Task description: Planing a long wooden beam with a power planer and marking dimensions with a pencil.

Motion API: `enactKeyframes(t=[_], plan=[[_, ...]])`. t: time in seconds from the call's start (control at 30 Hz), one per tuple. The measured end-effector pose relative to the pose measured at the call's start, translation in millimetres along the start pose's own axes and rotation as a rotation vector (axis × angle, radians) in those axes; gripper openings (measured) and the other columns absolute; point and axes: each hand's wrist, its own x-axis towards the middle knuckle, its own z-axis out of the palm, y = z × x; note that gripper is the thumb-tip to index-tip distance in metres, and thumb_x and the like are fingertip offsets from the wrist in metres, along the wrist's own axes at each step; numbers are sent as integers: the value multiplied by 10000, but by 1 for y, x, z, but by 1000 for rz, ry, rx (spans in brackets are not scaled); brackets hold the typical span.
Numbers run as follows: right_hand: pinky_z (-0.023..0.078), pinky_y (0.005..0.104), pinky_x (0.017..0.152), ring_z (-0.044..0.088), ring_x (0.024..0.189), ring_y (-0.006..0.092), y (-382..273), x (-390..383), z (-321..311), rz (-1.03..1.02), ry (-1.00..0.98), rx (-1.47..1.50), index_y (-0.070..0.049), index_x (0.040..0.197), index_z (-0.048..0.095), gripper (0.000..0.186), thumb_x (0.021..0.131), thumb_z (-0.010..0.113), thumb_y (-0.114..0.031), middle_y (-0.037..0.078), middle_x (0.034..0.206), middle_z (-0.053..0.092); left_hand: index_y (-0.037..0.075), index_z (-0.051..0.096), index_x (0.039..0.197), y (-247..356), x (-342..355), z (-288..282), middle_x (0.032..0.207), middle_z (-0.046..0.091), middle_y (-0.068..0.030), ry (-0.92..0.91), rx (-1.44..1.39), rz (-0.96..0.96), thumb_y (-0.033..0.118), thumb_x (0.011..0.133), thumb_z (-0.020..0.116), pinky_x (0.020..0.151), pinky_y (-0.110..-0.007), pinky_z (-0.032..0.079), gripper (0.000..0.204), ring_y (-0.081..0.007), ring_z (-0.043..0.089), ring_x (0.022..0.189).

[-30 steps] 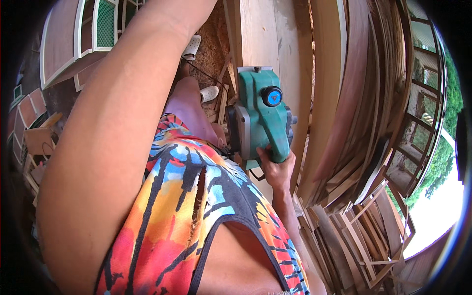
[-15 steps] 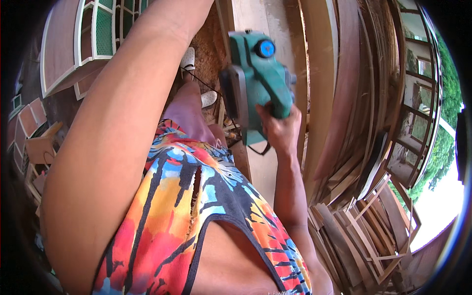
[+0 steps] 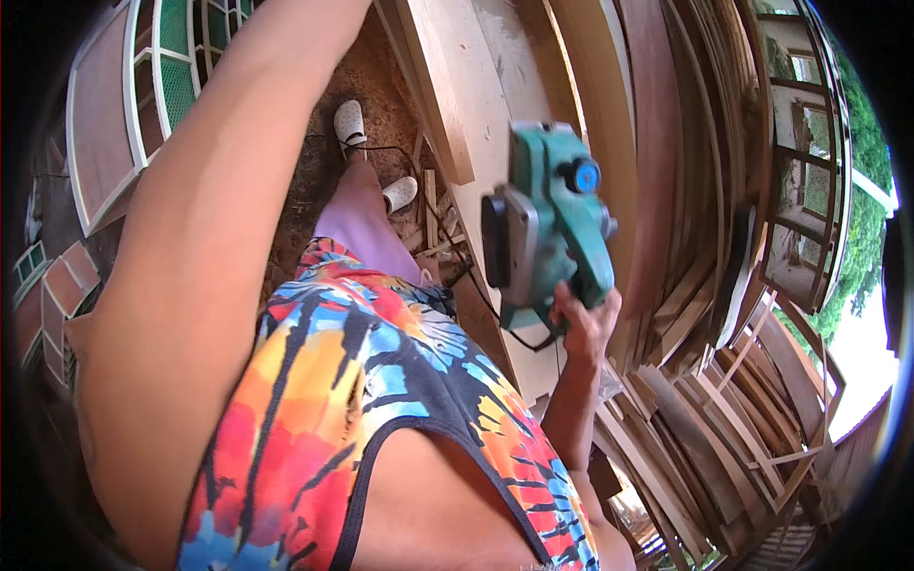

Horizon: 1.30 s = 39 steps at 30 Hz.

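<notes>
In my right hand (image 3: 586, 324) is the rear handle of a green electric planer (image 3: 547, 171), fingers wrapped round it. The planer has a blue-capped knob on top and a black, grey-rimmed cover on its left side. It is over the wooden bench (image 3: 490, 105); whether its sole touches the wood I cannot tell. A dark cord (image 3: 471, 271) runs from it down to the left. Beyond, a pale wooden board (image 3: 438, 95) lies along the bench's left side. My left arm (image 3: 219, 200) stretches forward past the top edge, so the left hand is out of sight.
Long planks (image 3: 657, 143) stand along the right side, with a stack of boards (image 3: 705, 428) at the lower right. Framed panels with green mesh (image 3: 176, 76) are at the upper left. My white clogs (image 3: 350, 124) stand on the brown floor beside wood scraps.
My right hand has drawn the planer back toward me and a little right. The near end of the pale board now shows beyond it. The view has shifted slightly.
</notes>
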Motion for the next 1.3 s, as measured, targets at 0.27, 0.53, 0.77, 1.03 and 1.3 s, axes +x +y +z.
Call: enactKeyframes(t=[0.27, 0.53, 0.77, 1.03, 1.3], plan=[[409, 264, 476, 532, 498, 115, 49, -63, -38, 174, 209, 88, 50, 1207, 642, 397, 858, 748, -107, 33, 674, 596, 19, 485, 1454, 47, -6, -59, 1520, 416, -267, 16, -167, -690, 240, 981, 464, 1047, -806, 256, 522, -562, 345, 1373], [400, 271, 464, 504, 458, 129, 54, -67, -35, 191, 178, 26, 71, 1272, 595, 497, 851, 741, -150, 36, 614, 557, 18, 493, 1435, 24, -20, -67, 1486, 460, -265, -135, -168, -221, 287, 977, 458, 1091, -748, 243, 532, -525, 379, 1372], [409, 274, 474, 526, 485, 127, 48, -60, -32, 206, 120, 33, 59, 1257, 609, 478, 845, 741, -144, 30, 642, 568, 17, 500, 1418, 13, -20, -76, 1456, 499, -263, -161, -242, -142, 328, 974, 452, 1129, -697, 231, 545, -493, 408, 1372], [410, 259, 477, 534, 504, 98, 24, -49, -23, 214, 110, 46, 14, 901, 660, 202, 791, 808, -69, 16, 649, 601, 16, 508, 1399, -5, -17, -81, 1422, 543, -260, -157, -336, -139, 375, 970, 445, 1172, -640, 218, 563, -455, 442, 1371], [500, 292, 644, 614, 670, 126, 24, -29, -10, 177, -114, -247, 0, 935, 676, 265, 743, 833, -92, 28, 730, 655, 22, 615, 1213, -44, -26, -77, 1215, 654, -289, -163, -880, -108, 310, 951, 473, 1038, -585, 396, 414, -509, 581, 1163]])
